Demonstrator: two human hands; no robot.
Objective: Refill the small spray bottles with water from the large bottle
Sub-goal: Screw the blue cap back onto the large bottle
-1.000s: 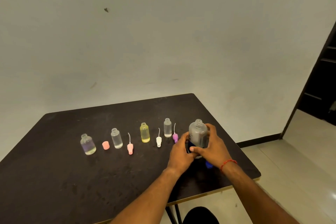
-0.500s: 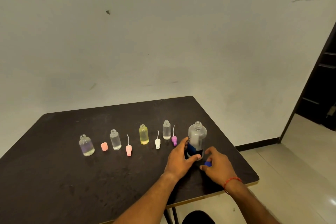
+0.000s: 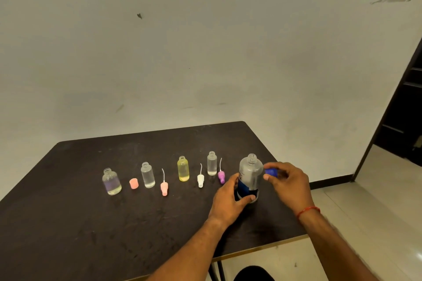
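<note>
A single head-worn wide-angle view looks forward and down from above the near edge of the dark tabletop [image 3: 68,223]. It faces a pale wall [image 3: 205,52], both forearms reaching in from below; a doorway [image 3: 404,109] opens at right.

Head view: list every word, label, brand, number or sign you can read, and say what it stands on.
No text can be read in this view.
large bottle: its blue and white label carries some dark print near the upper left edge, too small and blurred to read.
blue cap, held in the right hand: no marking visible.
small spray bottles and their loose spray tops: no labels visible.
Wall and table: only scuffs, no signs.
</note>
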